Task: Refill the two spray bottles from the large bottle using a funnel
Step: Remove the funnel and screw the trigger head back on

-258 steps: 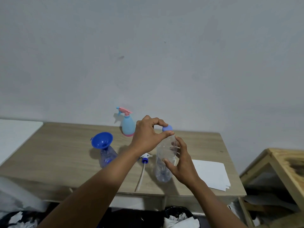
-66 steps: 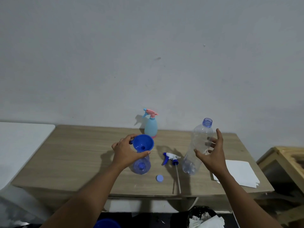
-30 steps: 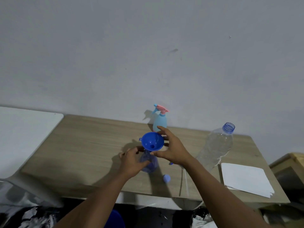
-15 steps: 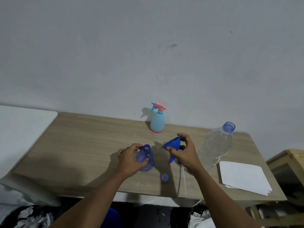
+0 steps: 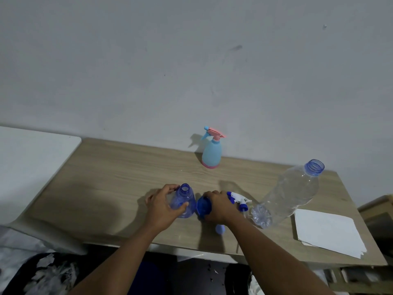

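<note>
- A wooden table [image 5: 106, 177] with a pale grain top stands against the wall.
- A light blue spray bottle [image 5: 211, 155] with a pink trigger stands upright at the far edge, right of the middle.
- A clear blue spray bottle [image 5: 185, 201], headless with its neck open, stands near the middle.
- A blue funnel [image 5: 203, 206] sits just right of it, tipped on its side.
- A white and blue spray head [image 5: 239, 199] lies further right.
- A large clear bottle [image 5: 291, 194], uncapped, stands on the right.
- A blue cap [image 5: 220, 228] lies by the near edge.
- A stack of white paper [image 5: 327, 233] lies at the near right corner.
</note>
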The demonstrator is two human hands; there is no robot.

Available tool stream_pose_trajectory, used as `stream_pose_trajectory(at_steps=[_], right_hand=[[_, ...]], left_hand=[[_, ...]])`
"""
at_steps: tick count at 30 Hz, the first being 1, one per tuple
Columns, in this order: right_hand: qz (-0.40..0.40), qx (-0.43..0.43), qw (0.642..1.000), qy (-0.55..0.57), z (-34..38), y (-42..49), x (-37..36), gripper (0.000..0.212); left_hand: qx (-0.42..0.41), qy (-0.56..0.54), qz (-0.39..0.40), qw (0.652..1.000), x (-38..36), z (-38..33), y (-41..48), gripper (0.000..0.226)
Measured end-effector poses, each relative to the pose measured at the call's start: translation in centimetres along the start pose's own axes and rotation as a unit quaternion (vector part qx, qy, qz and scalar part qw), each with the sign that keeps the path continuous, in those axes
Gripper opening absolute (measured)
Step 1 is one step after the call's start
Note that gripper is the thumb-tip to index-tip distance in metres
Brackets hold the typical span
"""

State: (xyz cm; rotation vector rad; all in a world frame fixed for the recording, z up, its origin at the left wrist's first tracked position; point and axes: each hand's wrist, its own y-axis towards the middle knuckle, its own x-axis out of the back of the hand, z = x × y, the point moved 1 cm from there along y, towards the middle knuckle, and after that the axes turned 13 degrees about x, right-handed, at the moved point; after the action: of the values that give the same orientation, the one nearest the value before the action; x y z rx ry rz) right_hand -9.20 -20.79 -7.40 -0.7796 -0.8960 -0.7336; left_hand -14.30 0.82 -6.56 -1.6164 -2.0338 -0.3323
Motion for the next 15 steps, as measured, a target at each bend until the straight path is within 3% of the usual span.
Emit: stream_pose_trajectory(at_steps=[4,7,9,12,15], right_hand=[[0.006,0.006,1.0,-0.021,0.0,0.3,-0.8,0.069],[-0.001,0.015,0.999,0.03,-0.3,-0.2,-0.5,0.086],[-0.038,-0.006,0.996,0.083,-1.0,-0.9,0.2,0.086],[-0.158,-0.116,0.973,0.124,-2.5,-2.2,1.5,0.058],[-0.136,-0.189,0.97,0.07,-3.8,-3.6,1.4,0.038]], left_hand=[[-0.008,-0.003,-0.013,1.0,0.1,0.1,0.0,0.057],[-0.011,0.003,-0.012,1.0,0.0,0.2,0.1,0.057],[-0.008,0.0,-0.011,1.0,0.0,0.3,0.1,0.057],[-0.002,-0.003,-0.01,1.0,0.0,0.1,0.0,0.058],[0.001,-0.008,-0.011,1.0,0.0,-0.1,-0.2,0.058]])
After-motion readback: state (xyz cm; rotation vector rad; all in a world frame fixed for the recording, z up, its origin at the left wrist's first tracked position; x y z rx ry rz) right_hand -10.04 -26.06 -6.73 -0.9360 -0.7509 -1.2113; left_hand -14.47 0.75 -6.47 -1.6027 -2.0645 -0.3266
